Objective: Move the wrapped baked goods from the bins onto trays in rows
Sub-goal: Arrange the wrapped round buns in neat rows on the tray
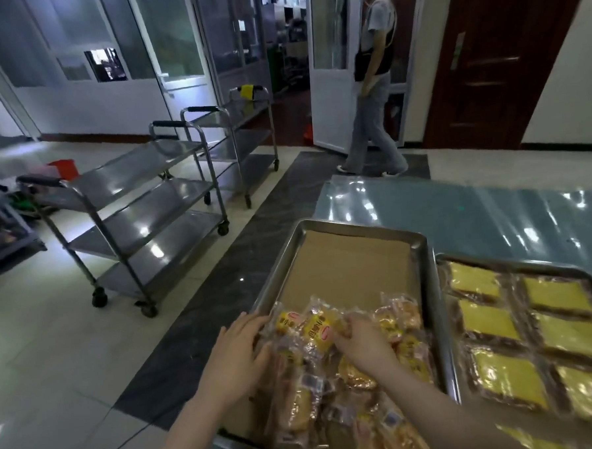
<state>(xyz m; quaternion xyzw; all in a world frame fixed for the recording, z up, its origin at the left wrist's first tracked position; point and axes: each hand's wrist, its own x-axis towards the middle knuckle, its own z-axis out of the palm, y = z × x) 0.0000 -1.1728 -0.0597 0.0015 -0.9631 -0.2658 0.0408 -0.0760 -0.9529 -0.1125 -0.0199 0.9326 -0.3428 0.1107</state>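
A metal tray [359, 225] lined with brown paper [345, 269] sits in front of the person. The far half of the liner is bare. The near half holds a loose heap of wrapped baked goods [297, 406], golden buns in clear packets with yellow and red labels, lying at mixed angles rather than in rows. Just to the right, touching it, a second tray [530, 266] is filled with wrapped yellow-topped slices [488, 320] set in neat rows. Both trays rest on a glossy blue-grey table [458, 212].

The left hand [237, 351] lies palm down at the tray's left rim, its fingers nearly straight and spread, the tips resting on the outermost packets. The right hand [362, 344] reaches in over the heap, its fingers curled down and pinching the edge of a yellow-labelled packet [319, 333] at the front of the pile. Both forearms come up from the lower edge, angled inward.

Beyond stand steel trolleys [143, 211], and another person [373, 93] walks by a doorway.
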